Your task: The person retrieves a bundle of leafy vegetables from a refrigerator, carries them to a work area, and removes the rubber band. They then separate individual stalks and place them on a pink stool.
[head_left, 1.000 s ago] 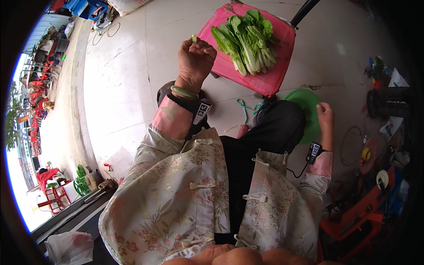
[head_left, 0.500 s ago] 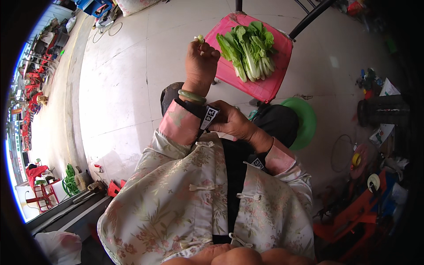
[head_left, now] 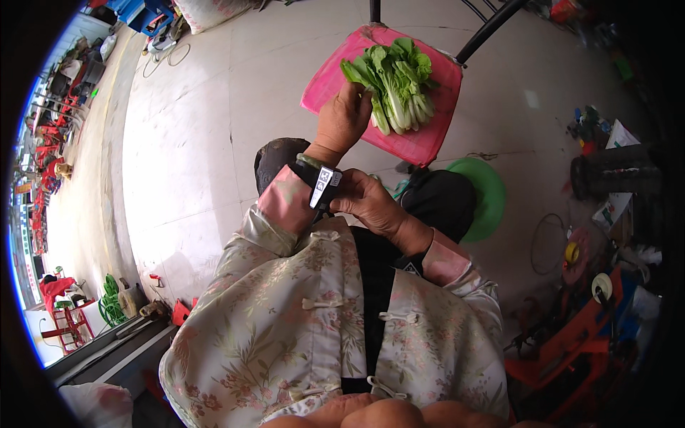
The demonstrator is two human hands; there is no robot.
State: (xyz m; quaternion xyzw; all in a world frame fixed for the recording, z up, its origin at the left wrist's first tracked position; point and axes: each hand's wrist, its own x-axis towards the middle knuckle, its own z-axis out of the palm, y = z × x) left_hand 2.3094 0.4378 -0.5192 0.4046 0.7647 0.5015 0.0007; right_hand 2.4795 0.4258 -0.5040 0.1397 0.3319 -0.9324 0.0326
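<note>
Several leafy greens with pale stalks (head_left: 403,100) lie bunched on the pink seat (head_left: 435,139) of a chair in front of me. My left hand (head_left: 344,118) is at the left edge of the bunch, its fingers curled beside the leaves; what they hold is hidden. On my left wrist are a green bangle (head_left: 308,161) and a black strap with a patterned tag (head_left: 325,187). Close by that wrist, my right hand (head_left: 374,207) is closed, thumb and fingers drawn together. Whatever it grips is hidden behind the left wrist.
A green basin (head_left: 489,200) stands beyond my right knee. Dark chair bars (head_left: 492,28) rise behind the seat. Tools and an orange-red frame (head_left: 571,349) crowd the right side. At left rear is a blue crate (head_left: 146,14).
My left hand has come down and toward me, turning from a raised position with a small pale-green piece at its fingertips to the greens' left edge. My right hand stays near the left wrist.
</note>
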